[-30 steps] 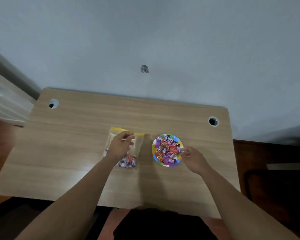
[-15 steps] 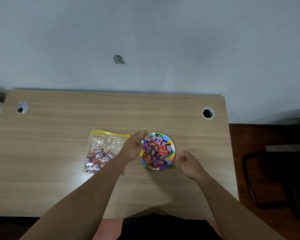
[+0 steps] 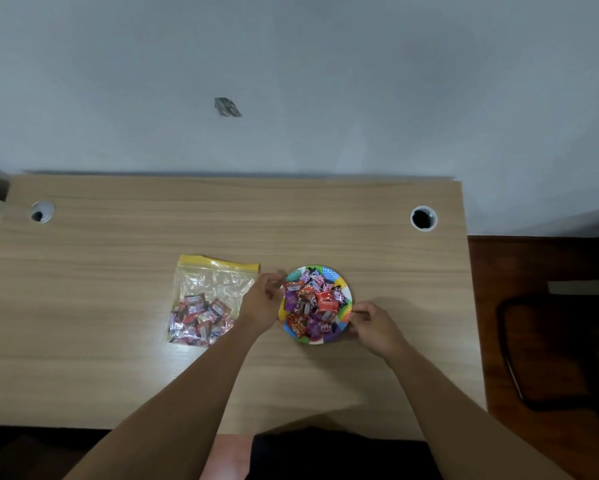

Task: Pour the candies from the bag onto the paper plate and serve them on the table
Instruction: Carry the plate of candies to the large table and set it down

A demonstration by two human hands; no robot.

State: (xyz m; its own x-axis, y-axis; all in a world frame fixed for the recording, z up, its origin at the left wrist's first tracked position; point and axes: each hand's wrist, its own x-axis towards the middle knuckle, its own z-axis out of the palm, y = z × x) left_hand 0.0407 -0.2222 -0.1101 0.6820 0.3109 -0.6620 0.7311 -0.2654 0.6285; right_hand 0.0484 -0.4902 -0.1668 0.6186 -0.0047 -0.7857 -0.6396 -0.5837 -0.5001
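Head view shows left hand and right hand pinching a flimsy, candy-heaped paper plate at nine and three o'clock, likely needing rim support.

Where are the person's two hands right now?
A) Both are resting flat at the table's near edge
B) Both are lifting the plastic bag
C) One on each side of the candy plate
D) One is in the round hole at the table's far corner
C: the left hand is at the left rim of the plate and the right hand at its right rim, while the bag lies apart on the table.
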